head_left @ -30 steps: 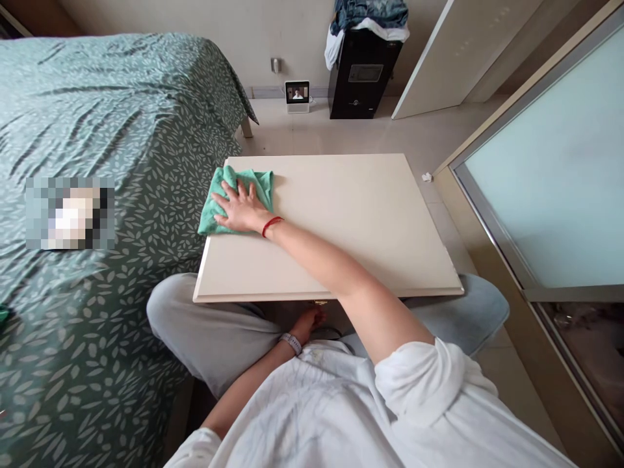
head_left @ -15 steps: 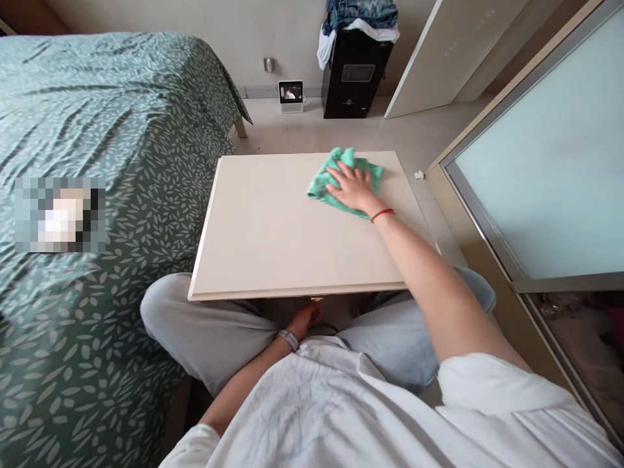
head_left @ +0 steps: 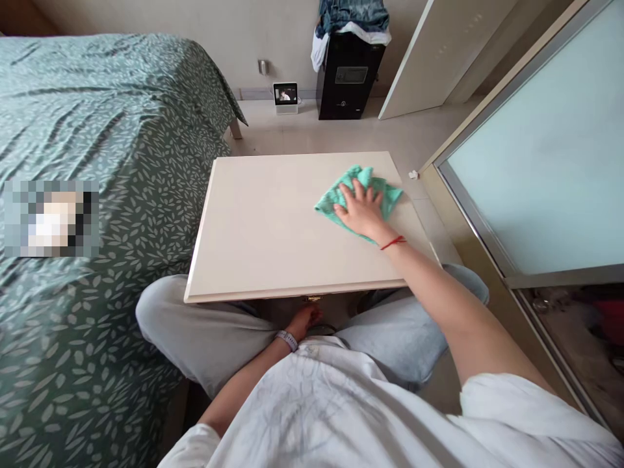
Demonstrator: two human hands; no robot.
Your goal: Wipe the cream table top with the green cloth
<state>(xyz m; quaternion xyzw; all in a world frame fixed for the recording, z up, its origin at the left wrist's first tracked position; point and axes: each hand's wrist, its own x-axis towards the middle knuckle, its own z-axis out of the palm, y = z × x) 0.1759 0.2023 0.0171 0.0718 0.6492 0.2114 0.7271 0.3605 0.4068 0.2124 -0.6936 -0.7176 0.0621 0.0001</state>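
My right hand, a red string round its wrist, lies with fingers spread on a green cloth. The hand presses the crumpled cloth against the right part of a cream tabletop. Below the table's front edge, between my knees, is my left hand, with a pale watch band on the wrist. Its fingers look curled, and whatever may be in them is hidden. A small brass-coloured latch shows just above it under the edge.
A bed with a green leaf-patterned sheet stands to the left. Beyond the table are a small screen device and a black cabinet topped with folded jeans. A frosted sliding panel borders the right, with a white scrap nearby on the floor.
My right hand and the cloth under it have moved towards me and slightly right across the tabletop. My left hand stays in place. The view has shifted a little.
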